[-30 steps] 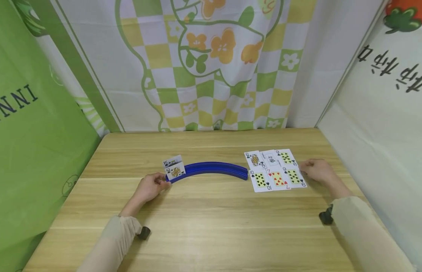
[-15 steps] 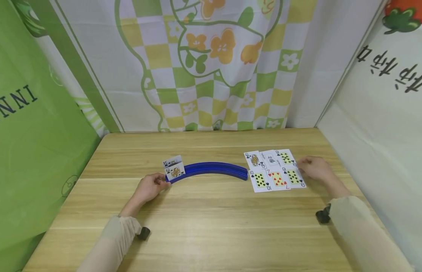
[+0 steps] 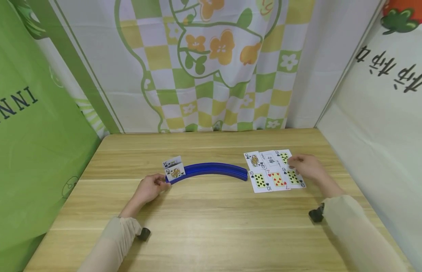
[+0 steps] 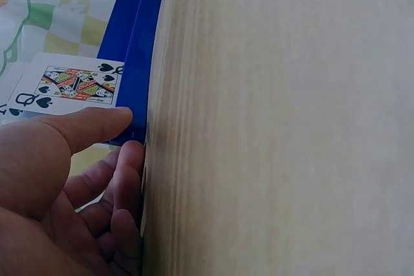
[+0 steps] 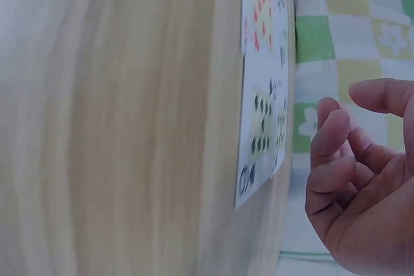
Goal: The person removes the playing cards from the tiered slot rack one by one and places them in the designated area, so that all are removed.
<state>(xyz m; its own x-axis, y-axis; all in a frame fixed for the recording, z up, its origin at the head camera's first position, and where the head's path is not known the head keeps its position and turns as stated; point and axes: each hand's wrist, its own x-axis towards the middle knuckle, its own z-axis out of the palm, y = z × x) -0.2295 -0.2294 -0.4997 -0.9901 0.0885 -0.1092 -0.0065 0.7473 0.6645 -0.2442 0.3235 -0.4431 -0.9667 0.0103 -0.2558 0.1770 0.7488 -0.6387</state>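
My left hand [image 3: 151, 187] grips the left end of the curved blue card holder [image 3: 214, 168], thumb on its front in the left wrist view. In that end stand a queen of spades [image 4: 77, 85] and, behind it, a king [image 3: 171, 162]. On the right, two rows of face-up cards lie together, among them a red seven [image 3: 277, 179] and a ten of spades [image 3: 260, 180]. My right hand [image 3: 309, 167] hovers over the right edge of the cards; in the right wrist view its fingers are loosely bent, thumb apart, holding nothing.
The wooden table [image 3: 204, 223] runs up to a patterned curtain [image 3: 217, 94] at the back. A green cloth [image 3: 37, 132] hangs at the left and a white one [image 3: 377, 132] at the right.
My right hand has moved left, from beside the cards to over the right end of the upper row. My left hand stays at the holder's end.
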